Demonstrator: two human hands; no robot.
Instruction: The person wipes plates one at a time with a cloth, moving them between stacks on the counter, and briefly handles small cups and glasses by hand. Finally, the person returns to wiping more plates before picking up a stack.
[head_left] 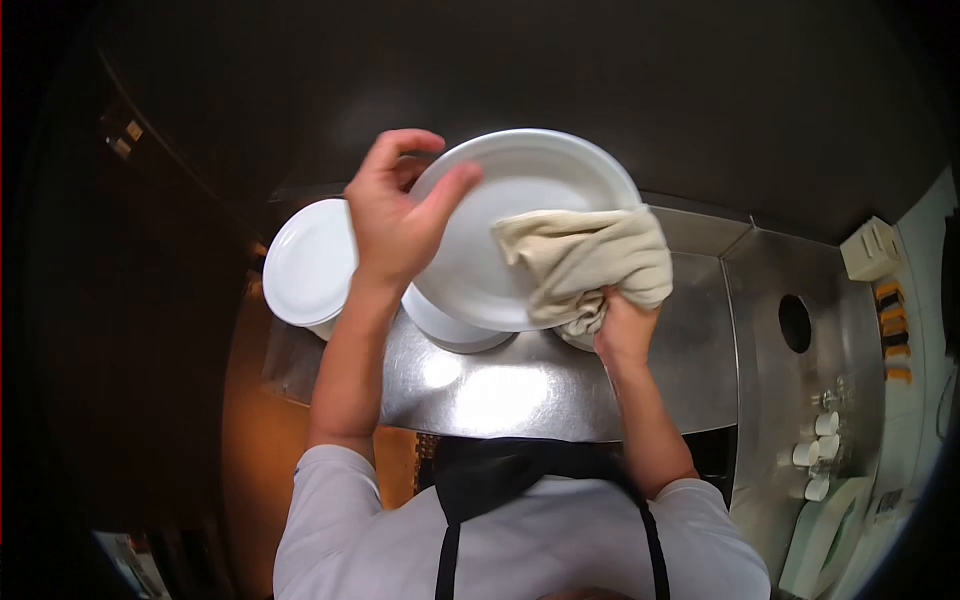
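Note:
A large round white plate (480, 260) is held up in front of me, its face toward the camera. My right hand (627, 325) grips a cream cloth (600, 255) at the plate's lower right rim, and the cloth's folds lie across the plate's face. At the left rim is my left hand (395, 215), fingers curved and apart, its slightly blurred thumb overlapping the plate. Partly covered by the raised plate, more white plates (460, 335) rest on the metal counter (500, 390). Beside my left forearm stands another stack of white plates (312, 262).
At the right, a metal surface has a round dark hole (795, 323). Several small white cups (806, 454) and some glasses stand near its far right side. A beige box (870, 250) sits at the upper right by the wall. A dark panel (600, 80) rises behind the counter.

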